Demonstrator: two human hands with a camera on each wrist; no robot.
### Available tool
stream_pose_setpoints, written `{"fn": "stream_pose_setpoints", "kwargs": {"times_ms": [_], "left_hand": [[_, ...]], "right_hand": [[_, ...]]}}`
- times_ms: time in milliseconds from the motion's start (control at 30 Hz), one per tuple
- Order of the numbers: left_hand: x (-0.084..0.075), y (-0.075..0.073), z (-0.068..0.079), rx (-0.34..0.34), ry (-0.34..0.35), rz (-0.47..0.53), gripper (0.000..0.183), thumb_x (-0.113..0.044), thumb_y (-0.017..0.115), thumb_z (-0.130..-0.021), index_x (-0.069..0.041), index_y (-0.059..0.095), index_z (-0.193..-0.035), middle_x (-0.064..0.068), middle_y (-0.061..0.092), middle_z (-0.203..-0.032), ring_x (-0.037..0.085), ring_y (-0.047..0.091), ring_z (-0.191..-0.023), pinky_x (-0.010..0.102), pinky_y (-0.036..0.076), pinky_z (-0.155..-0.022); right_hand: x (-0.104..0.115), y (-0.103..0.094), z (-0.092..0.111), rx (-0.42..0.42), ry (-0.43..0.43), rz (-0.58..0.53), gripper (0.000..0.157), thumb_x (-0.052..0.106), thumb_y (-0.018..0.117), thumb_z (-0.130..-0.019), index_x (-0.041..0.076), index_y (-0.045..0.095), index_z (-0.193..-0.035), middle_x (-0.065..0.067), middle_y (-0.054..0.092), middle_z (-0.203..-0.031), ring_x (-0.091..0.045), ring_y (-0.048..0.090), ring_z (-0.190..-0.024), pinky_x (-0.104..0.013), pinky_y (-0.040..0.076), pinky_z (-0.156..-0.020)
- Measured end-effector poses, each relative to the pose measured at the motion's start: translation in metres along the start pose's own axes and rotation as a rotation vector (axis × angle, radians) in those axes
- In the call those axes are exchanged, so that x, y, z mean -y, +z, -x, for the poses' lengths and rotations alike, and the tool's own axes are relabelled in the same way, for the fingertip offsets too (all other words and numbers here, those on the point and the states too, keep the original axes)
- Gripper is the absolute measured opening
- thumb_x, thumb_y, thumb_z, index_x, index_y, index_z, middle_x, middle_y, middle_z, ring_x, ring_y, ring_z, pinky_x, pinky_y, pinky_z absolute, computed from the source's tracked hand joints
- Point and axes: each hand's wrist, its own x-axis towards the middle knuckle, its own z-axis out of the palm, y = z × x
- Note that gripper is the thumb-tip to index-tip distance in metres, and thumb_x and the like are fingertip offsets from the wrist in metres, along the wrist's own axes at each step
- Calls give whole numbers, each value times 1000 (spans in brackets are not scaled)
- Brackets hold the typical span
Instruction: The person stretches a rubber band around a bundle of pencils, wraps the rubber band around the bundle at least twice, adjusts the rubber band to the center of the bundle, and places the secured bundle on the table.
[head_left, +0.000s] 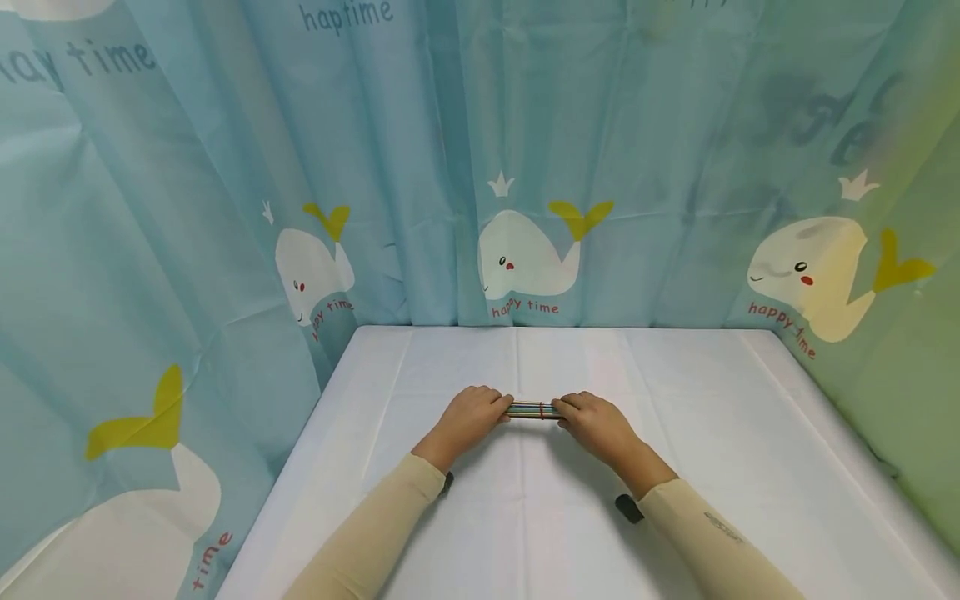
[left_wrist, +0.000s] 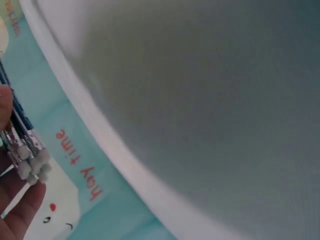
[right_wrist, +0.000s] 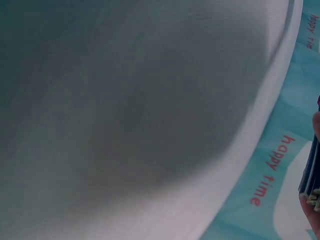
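Observation:
Both hands hold a bundle of pencils (head_left: 531, 410) level above the middle of the white table, one hand at each end. A thin red band (head_left: 542, 410) wraps the bundle near the right hand. My left hand (head_left: 471, 418) grips the left end; in the left wrist view, white erasers (left_wrist: 34, 164) in metal ferrules cluster between its thumb and fingers. My right hand (head_left: 600, 427) grips the other end, where the pencil tips show at the right edge of the right wrist view, beside a finger (right_wrist: 308, 214). The fingers cover both ends in the head view.
A white cloth covers the table (head_left: 517, 517). Blue-green curtains (head_left: 420, 167) printed with white whales hang along its far edge and both sides. Dark wrist-camera pieces (head_left: 628, 508) sit under the forearms, and the arms cast shadows on the cloth.

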Motion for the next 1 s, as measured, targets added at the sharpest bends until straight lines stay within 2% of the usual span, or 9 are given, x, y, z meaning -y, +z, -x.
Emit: {"fn": "stream_pose_setpoints", "kwargs": {"times_ms": [133, 267, 400, 667, 833, 1000], "left_hand": [[-2, 5, -2, 26, -41, -4, 32, -33, 65, -78, -14, 63, -104, -3, 62, -88, 13, 58, -75, 28, 46, -63], [-6, 8, -5, 94, -96, -28, 28, -35, 63, -79, -18, 64, -101, -5, 62, -86, 12, 58, -71, 27, 46, -60], [-8, 11, -9, 178, -144, -32, 24, -37, 64, -77, -21, 65, -95, -7, 61, -79, 11, 58, -66, 27, 46, -55], [-14, 16, -13, 315, -211, -10, 15, -34, 67, -75, -22, 65, -84, -8, 61, -70, 8, 58, -62, 25, 45, -54], [-16, 18, -12, 343, -236, -1, 16, -33, 68, -75, -21, 65, -86, -8, 61, -72, 8, 58, -64, 25, 45, -56], [-16, 18, -12, 363, -241, 9, 15, -33, 68, -75, -21, 64, -85, -7, 61, -70, 8, 57, -64, 25, 45, -56]], "right_hand": [[0, 9, -1, 58, 93, 7, 35, 16, 76, -67, 10, 67, -101, -2, 63, -95, -17, 59, -82, -30, 48, -68], [-1, 16, -2, 92, 166, 38, 32, 18, 75, -68, 15, 68, -99, 0, 61, -93, -16, 58, -80, -31, 48, -65], [-1, 21, -4, 126, 190, 60, 31, 18, 76, -67, 16, 68, -97, 1, 61, -92, -16, 58, -80, -30, 48, -65], [7, 20, -10, 315, 268, 47, 24, 9, 68, -74, 14, 68, -97, 1, 61, -91, -19, 59, -80, -33, 47, -65], [7, 21, -11, 370, 301, 27, 28, 10, 70, -72, 13, 67, -100, -1, 61, -94, -21, 59, -83, -35, 47, -69], [6, 23, -11, 391, 319, 10, 27, 11, 70, -73, 14, 67, -100, 0, 61, -94, -21, 59, -84, -36, 47, -70]]}}
